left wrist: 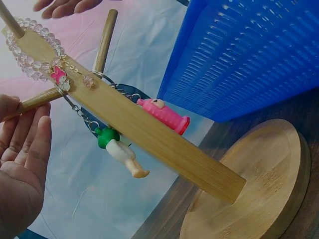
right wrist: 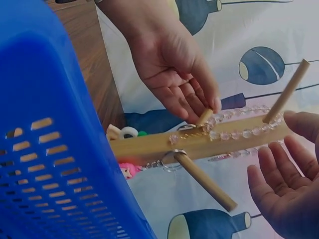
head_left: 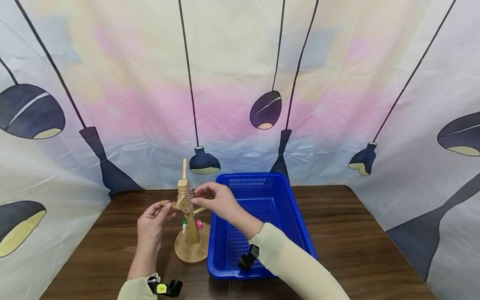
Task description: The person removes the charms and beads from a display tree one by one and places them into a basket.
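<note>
A wooden peg stand point(head_left: 192, 227) with a round base point(left wrist: 269, 164) stands upright on the table. My left hand point(head_left: 150, 223) pinches the end of one side peg point(left wrist: 42, 98) between thumb and fingers. A clear pink beaded bracelet point(right wrist: 239, 134) hangs round the upper post. My right hand point(right wrist: 294, 184) is beside the post's upper part, its fingers loosely bent and apart from the beads in the right wrist view. A pink figure keychain point(left wrist: 164, 114) and a green-and-white figure keychain point(left wrist: 119, 149) hang by rings from the side pegs.
A blue plastic basket point(head_left: 300, 225) with slotted walls stands just right of the stand, under my right forearm. The brown wooden table point(head_left: 337, 233) reaches back to a cloth backdrop point(head_left: 232, 83) printed with hanging lamps.
</note>
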Demonstrator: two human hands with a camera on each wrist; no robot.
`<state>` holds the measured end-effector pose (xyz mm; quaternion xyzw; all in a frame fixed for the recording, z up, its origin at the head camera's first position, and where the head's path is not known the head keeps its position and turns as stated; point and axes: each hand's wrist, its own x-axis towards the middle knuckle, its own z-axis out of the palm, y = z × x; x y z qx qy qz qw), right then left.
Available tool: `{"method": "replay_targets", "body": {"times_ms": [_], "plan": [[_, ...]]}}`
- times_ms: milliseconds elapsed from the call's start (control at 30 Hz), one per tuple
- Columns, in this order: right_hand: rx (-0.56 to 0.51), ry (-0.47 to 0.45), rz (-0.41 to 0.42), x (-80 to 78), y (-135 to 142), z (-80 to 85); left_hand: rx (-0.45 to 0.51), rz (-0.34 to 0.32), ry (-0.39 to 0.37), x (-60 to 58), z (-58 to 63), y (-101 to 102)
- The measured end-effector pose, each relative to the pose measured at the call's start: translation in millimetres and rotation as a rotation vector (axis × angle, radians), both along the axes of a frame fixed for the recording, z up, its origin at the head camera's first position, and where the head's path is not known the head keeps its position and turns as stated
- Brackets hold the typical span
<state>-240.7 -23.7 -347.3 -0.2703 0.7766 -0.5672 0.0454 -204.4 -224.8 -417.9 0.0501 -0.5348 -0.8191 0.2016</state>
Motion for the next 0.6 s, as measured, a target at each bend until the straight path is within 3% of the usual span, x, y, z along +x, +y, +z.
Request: {"method": "replay_targets", "body": {"times_ms": [267, 600], "plan": [[-0.036, -0.014, -0.033, 0.7, -9.2, -1.7, 0.012, 0.049, -0.022, -1.1, -0.3, 4.3], [-0.062, -0.062, -0.077, -2.3, -19.7, -6.8, 0.026, 0.055, -0.02, -1.2, 0.5, 4.5]]}}
